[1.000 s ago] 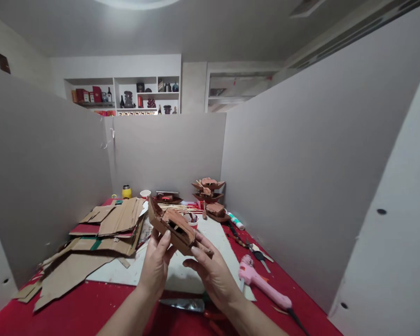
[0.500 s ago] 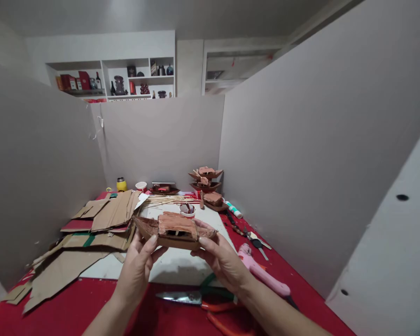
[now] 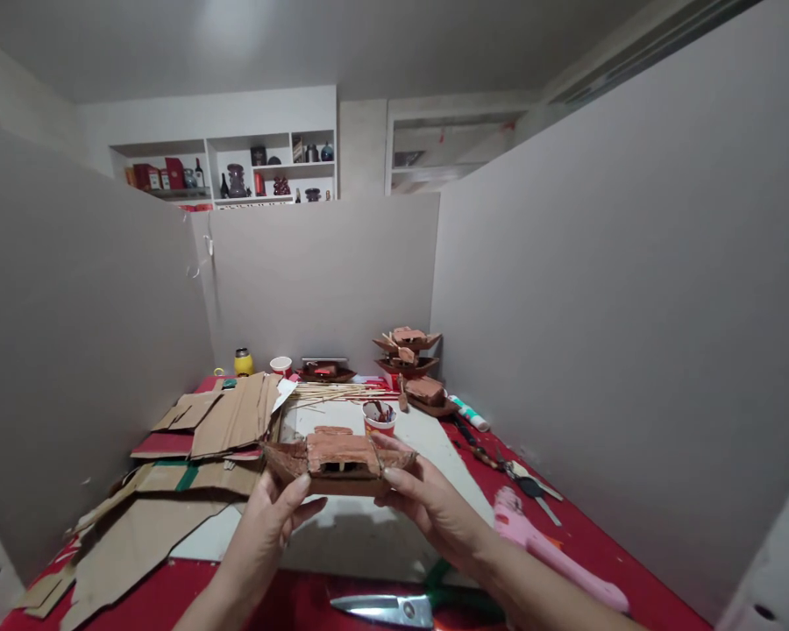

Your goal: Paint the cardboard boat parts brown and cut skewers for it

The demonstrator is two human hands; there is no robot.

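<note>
Both my hands hold a small brown cardboard boat model (image 3: 339, 457) level above the white board (image 3: 342, 543). My left hand (image 3: 269, 524) grips its left end from below, fingers curled under the hull. My right hand (image 3: 427, 504) pinches the right end, thumb on top. The model has a reddish-brown cabin roof in its middle.
Flat cardboard pieces (image 3: 190, 447) pile up at the left. Scissors (image 3: 401, 606) lie near me on the red cloth. A pink glue gun (image 3: 545, 552) lies right. A paint cup (image 3: 380, 416), bamboo sticks (image 3: 332, 394) and finished boat models (image 3: 411, 368) stand further back. Grey partition walls enclose the table.
The boat model has been turned from tilted to level and held a little further out. My view has shifted slightly, with the scissors now lower centre.
</note>
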